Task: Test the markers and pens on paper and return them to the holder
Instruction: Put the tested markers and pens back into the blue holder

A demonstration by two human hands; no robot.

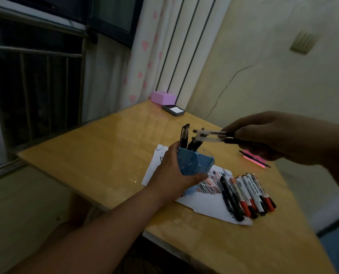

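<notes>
Nothing legible shows anywhere. The white barrels of the markers point(250, 191), lying at the near right on the paper point(204, 206), carry dark print too small and blurred to read. The paper bears only scribbled red and black strokes.

Blue holder point(194, 163) tilted, black pens point(184, 135) inside; two clear pens point(208, 135) midair; markers point(247, 194) rowed on scribbled paper point(208, 204).

You had a pink box point(163, 97) at the tabletop's point(105, 151) far corner, a dark tray point(173, 111) just beside it, and a pink notepad point(255, 161) near the right edge.
</notes>
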